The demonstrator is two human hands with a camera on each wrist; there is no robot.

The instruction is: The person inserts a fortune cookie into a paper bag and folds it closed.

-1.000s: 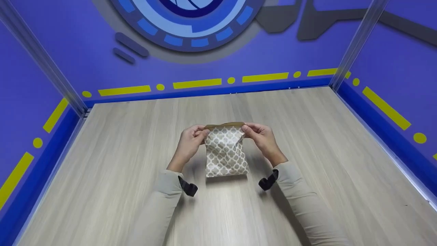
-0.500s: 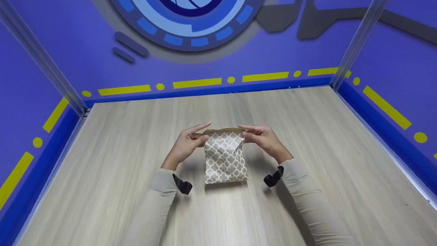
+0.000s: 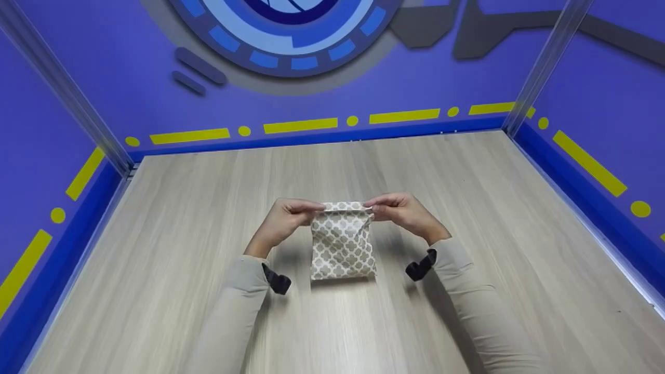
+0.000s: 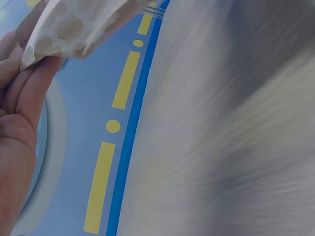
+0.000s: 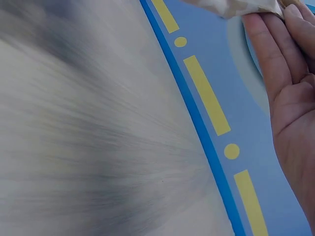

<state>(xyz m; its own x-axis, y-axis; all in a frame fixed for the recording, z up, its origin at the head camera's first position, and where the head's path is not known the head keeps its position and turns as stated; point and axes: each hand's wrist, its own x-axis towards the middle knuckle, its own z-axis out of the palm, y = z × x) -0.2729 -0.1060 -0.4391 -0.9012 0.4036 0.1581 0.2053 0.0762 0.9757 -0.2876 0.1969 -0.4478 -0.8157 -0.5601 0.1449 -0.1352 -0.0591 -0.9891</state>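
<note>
A paper bag [image 3: 343, 246] with a white and beige quatrefoil pattern is held over the middle of the table in the head view. Its top edge is folded down toward me as a narrow patterned flap [image 3: 344, 206]. My left hand [image 3: 283, 221] pinches the fold's left end between thumb and fingers. At the right end, my right hand [image 3: 408, 214] does the same. In the left wrist view the bag's corner [image 4: 69, 29] lies between thumb and fingers. The right wrist view shows only a strip of the bag [image 5: 241, 7] above the fingers. What the bag contains is hidden.
The wood-grain table [image 3: 171, 234] spreads around both arms. Blue-purple panels with yellow marks [image 3: 300, 126] border it at the back and on both sides. A dark wrist camera [image 3: 278, 280] sits below the left hand, another [image 3: 421, 266] below the right.
The brown inside of the bag's top edge showed earlier; now that edge is turned over toward me as a patterned flap. Both hands have come slightly nearer, and their raised index fingers have come down.
</note>
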